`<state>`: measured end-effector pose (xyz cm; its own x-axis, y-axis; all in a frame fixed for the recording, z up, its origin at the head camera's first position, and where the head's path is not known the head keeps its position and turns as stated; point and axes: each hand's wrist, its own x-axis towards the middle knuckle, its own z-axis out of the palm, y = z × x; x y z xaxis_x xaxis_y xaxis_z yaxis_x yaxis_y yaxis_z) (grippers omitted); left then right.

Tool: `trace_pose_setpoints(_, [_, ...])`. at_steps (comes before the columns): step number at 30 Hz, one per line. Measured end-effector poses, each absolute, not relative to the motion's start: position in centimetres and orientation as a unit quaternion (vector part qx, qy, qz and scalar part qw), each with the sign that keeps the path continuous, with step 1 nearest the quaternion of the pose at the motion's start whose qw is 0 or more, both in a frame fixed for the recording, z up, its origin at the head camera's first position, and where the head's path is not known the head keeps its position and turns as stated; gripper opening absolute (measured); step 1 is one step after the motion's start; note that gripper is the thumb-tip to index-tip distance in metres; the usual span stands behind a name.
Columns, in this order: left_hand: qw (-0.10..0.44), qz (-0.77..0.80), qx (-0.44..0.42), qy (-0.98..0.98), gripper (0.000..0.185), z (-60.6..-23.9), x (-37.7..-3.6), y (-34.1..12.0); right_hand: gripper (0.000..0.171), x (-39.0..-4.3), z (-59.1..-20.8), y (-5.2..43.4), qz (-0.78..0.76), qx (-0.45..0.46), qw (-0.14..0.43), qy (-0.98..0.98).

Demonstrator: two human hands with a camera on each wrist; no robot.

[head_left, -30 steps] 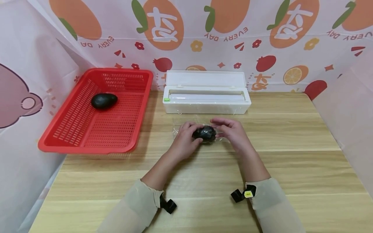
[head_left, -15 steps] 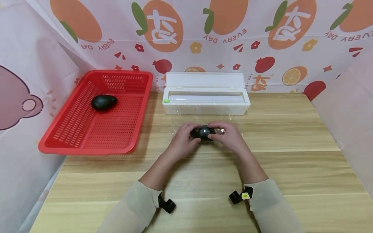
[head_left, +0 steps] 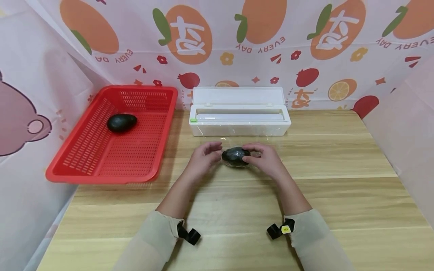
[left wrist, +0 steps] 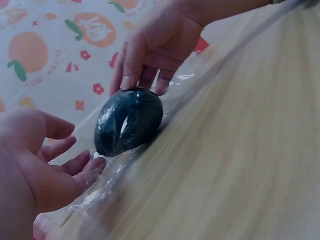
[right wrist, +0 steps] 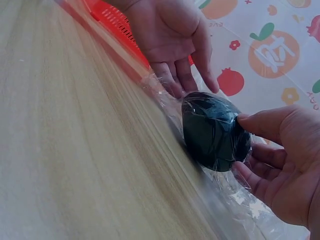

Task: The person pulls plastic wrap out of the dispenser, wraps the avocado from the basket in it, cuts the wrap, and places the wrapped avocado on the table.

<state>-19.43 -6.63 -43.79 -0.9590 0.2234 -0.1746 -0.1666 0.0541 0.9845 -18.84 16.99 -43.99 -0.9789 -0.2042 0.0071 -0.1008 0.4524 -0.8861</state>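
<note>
A dark avocado (head_left: 234, 156) wrapped in clear cling film (left wrist: 116, 176) lies on the wooden table (head_left: 237, 210) in front of the dispenser. My right hand (head_left: 251, 155) holds its right end, thumb on top and fingers curled under, as the right wrist view shows on the avocado (right wrist: 214, 131) and hand (right wrist: 246, 146). My left hand (head_left: 211, 149) hovers just left of the fruit with relaxed fingers. In the left wrist view the left hand (left wrist: 75, 155) is beside the avocado (left wrist: 129, 120), its fingertips at the loose film.
A white cling film dispenser (head_left: 239, 112) stands open behind the hands. A red slotted basket (head_left: 101, 158) at the back left holds a second dark avocado (head_left: 122, 122). Fruit-print cloth walls close in the back and both sides.
My left hand has come off the avocado and drawn slightly left. My right hand has closed onto the fruit's right end, folding the film over it.
</note>
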Motion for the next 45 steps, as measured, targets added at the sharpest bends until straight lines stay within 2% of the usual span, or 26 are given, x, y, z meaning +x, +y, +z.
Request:
trace_pose_setpoints(4, [0.146,0.711,-0.002,0.687,0.042,-42.7,-19.5,-7.6,0.036,-18.7,-43.9,17.0,-0.520,-0.088,0.054,0.848])
trace_pose_setpoints(8, [0.099,0.681,0.016,0.726,0.038,-41.4,-19.2,-8.4,0.035,-18.6,-43.9,17.1,-0.519,-0.097,0.050,0.848])
trace_pose_setpoints(12, [0.033,0.571,0.105,0.814,0.033,-40.7,-18.7,-7.5,0.034,-18.7,-43.8,17.1,-0.509,-0.114,0.040,0.853])
trace_pose_setpoints(17, [-0.013,0.372,0.252,0.893,0.030,-41.2,-18.7,-5.0,0.032,-18.9,-43.9,17.2,-0.507,-0.125,0.040,0.852])
trace_pose_setpoints(21, [-0.013,0.309,0.286,0.907,0.036,-42.0,-18.9,-4.2,0.034,-18.9,-43.9,17.3,-0.493,-0.120,0.049,0.860])
trace_pose_setpoints(24, [-0.010,0.301,0.279,0.912,0.042,-42.3,-19.0,-4.2,0.036,-18.9,-43.9,17.3,-0.492,-0.110,0.051,0.862])
trace_pose_setpoints(31, [0.006,0.310,0.260,0.915,0.044,-42.7,-19.3,-4.5,0.037,-19.2,-44.0,17.8,-0.579,-0.099,0.056,0.807])
trace_pose_setpoints(35, [0.009,0.306,0.263,0.915,0.046,-42.9,-19.4,-4.7,0.033,-19.4,-44.1,18.2,-0.609,-0.072,0.032,0.789])
trace_pose_setpoints(42, [0.006,0.292,0.270,0.918,0.049,-43.2,-19.6,-4.7,0.023,-19.3,-43.5,17.9,-0.656,-0.035,-0.055,0.752])
trace_pose_setpoints(45, [0.008,0.287,0.268,0.920,0.049,-43.3,-19.7,-4.6,0.028,-19.0,-43.3,17.2,-0.667,-0.073,-0.037,0.741])
